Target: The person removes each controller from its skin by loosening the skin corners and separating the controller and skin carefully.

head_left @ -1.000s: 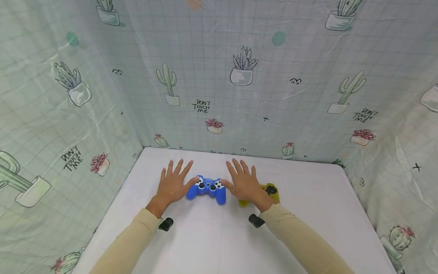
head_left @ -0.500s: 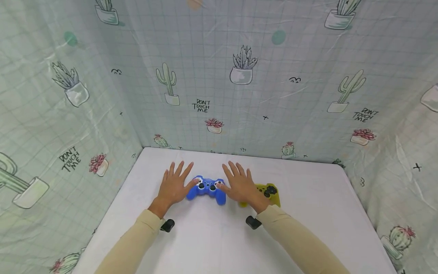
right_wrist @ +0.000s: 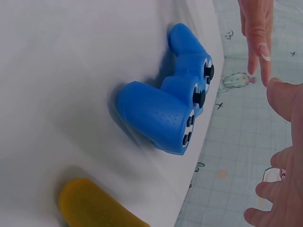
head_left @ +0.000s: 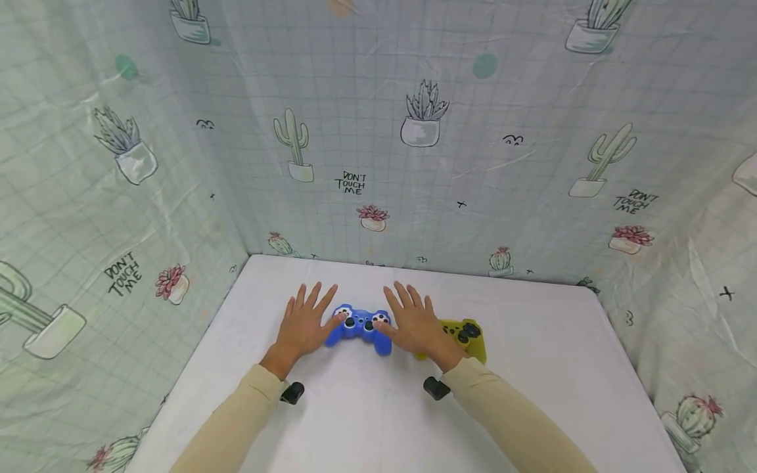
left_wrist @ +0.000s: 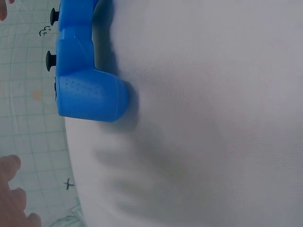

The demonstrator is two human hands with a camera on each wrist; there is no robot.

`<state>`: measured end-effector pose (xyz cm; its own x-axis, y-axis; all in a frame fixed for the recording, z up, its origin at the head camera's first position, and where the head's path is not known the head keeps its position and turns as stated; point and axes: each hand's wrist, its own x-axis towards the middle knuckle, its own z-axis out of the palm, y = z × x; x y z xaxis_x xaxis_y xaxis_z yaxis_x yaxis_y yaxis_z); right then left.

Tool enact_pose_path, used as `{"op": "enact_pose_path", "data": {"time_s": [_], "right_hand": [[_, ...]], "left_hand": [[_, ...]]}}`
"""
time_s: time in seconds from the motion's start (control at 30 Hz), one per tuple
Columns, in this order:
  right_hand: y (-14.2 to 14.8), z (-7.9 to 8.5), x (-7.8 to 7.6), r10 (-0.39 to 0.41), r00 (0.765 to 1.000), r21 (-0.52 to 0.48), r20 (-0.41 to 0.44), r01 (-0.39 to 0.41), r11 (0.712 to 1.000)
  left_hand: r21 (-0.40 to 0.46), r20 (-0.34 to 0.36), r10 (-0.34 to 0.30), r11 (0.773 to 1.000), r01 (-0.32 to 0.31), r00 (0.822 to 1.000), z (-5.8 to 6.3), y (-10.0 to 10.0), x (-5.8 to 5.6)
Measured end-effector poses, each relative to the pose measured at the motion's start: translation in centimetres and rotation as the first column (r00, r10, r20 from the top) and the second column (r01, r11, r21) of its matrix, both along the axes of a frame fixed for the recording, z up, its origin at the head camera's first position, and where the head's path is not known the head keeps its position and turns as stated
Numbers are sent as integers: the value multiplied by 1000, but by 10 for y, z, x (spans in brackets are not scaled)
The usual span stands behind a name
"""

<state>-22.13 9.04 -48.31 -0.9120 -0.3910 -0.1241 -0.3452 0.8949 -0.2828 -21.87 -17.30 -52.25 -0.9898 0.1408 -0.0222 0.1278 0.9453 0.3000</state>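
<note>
A blue game controller (head_left: 357, 327) lies on the white table between my two hands, its two black thumbsticks facing up. My left hand (head_left: 300, 332) hovers over its left end with the fingers spread. Over the right end is my right hand (head_left: 414, 328), also spread, its thumb covering a little of the controller in the head view. In the right wrist view, both hands are clearly above the blue controller (right_wrist: 156, 113) and apart from it. A yellow game controller (head_left: 475, 338) lies partly hidden beneath my right hand and wrist.
The white table (head_left: 378, 407) has a cloth with printed cacti (head_left: 421, 131) standing around its back and sides. A small black device (head_left: 436, 387) sits under each wrist. In the left wrist view, a hand's shadow falls on the table.
My right hand has moved slightly left and nearer to me, uncovering more of the yellow controller. My left hand has shifted slightly right and nearer to me. Both controllers stay in place.
</note>
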Motion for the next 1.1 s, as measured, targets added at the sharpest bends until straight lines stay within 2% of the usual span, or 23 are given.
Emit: {"op": "enact_pose_path", "data": {"time_s": [0.37,0.77,0.97,1.1], "right_hand": [[-5,-12,-2,3,1000,-17,17,-3,1000],[-9,-22,2,14,998,-34,60,-12,999],[-10,-31,2,16,997,-45,77,-12,999],[-12,-36,-1,-3,996,-76,90,10,997]], "left_hand": [[-15,2,-38,999,38,999,-8,-1,0],[45,-3,-34,998,34,999,-21,1,0],[75,47,-30,997,26,998,-27,2,-1],[149,82,-17,989,5,996,-28,2,-2]]}}
